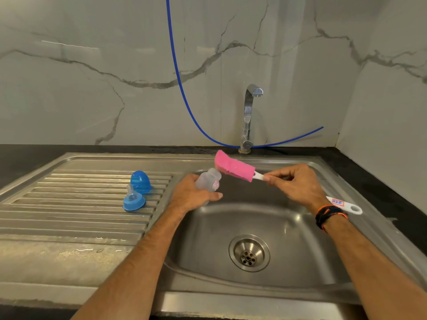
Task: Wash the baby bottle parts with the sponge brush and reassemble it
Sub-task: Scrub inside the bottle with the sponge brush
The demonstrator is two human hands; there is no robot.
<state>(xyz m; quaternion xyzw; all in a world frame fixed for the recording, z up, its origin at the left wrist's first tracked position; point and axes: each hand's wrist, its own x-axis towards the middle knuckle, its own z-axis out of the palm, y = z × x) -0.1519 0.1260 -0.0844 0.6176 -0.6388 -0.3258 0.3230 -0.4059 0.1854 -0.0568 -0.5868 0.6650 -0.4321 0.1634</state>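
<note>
Left hand (193, 195) round bottle (208, 182), right hand (294, 182) (thumb-and-finger grip) on sponge brush (233, 166)

brushed steel sink (300, 262), pink sponge (233, 166)

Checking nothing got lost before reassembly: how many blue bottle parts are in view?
2, both on the ribbed drainboard left of the basin: the blue cap farther back, the blue collar with its nipple just in front. None seems hidden.

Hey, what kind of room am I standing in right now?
Most likely a home kitchen, at the washing-up spot. A stainless steel sink with a ribbed draining board is set into a dark countertop, a chrome tap rises behind the basin, and the wall is pale marble-look panelling.
</note>
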